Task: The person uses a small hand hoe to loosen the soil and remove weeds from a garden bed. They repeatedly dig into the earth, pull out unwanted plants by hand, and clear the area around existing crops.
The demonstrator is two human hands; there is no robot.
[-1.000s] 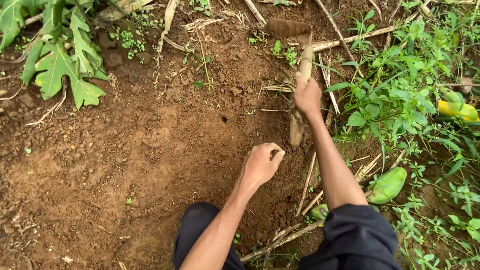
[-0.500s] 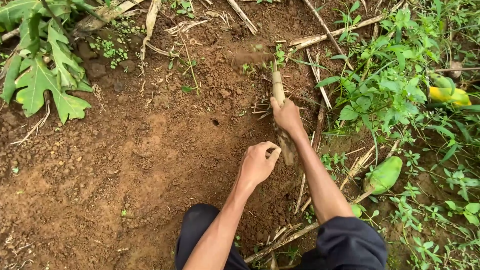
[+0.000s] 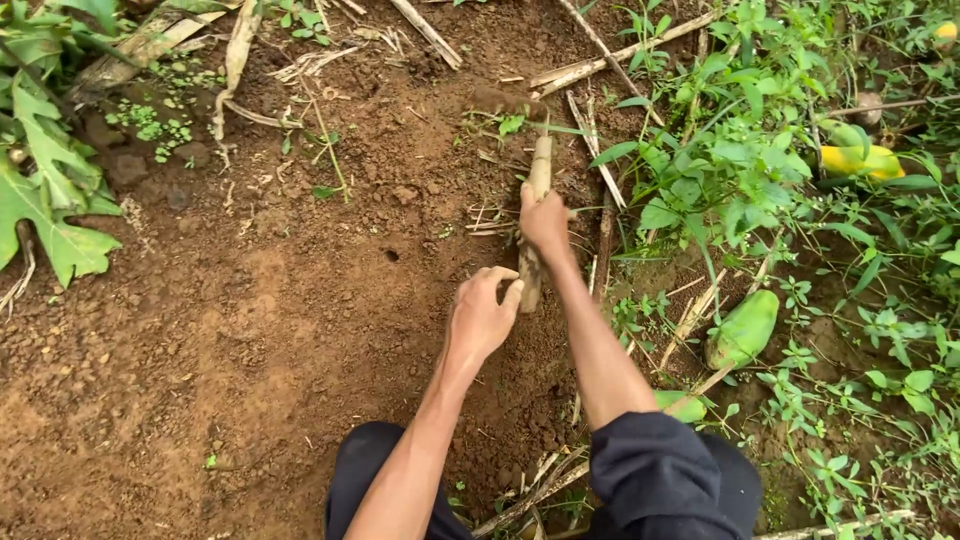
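Observation:
A pale wooden handle of a digging tool [image 3: 538, 178] lies over the reddish-brown soil [image 3: 250, 330], its far end reaching a dark clod-covered blade. My right hand [image 3: 545, 222] is wrapped around the middle of the handle. My left hand [image 3: 482, 315] sits just below it, fingers curled, with the fingertips touching the handle's near end. Both forearms reach forward from my dark sleeve and dark trousers at the bottom edge.
Large lobed green leaves [image 3: 45, 190] crowd the left edge. Dense green weeds [image 3: 740, 170] fill the right side, with a green papaya [image 3: 743, 330] and a yellow-green one [image 3: 860, 160] on the ground. Dry sticks [image 3: 620, 55] lie across the far soil.
My right hand has drawn the handle back toward me and to the left. My left hand has closed in on the handle's near end.

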